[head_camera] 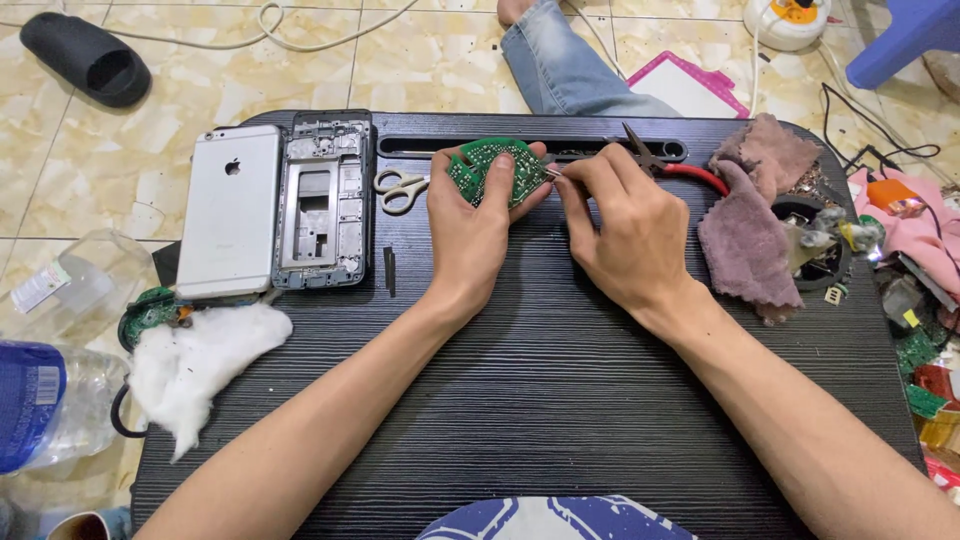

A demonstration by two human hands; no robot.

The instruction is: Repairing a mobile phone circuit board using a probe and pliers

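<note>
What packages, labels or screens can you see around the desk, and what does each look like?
Plastic bottle: lower left on the floor, lying down, clear with a blue label.
Clear packet: left of the desk, crumpled, with a small white label.
Phone back: silver, upper left on the desk; no screen shows.

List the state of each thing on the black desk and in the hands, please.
Left hand: holds the green circuit board.
Right hand: fingers pinched at the board's edge; what they pinch is too small to tell.
Silver phone: lies face down.
Phone frame: opened, inner parts exposed.
Small scissors: lying flat, blades hidden.
Red-handled pliers: lying down, unheld.
Pink cloth: crumpled.
Cotton wad: loose, fluffed.
</note>
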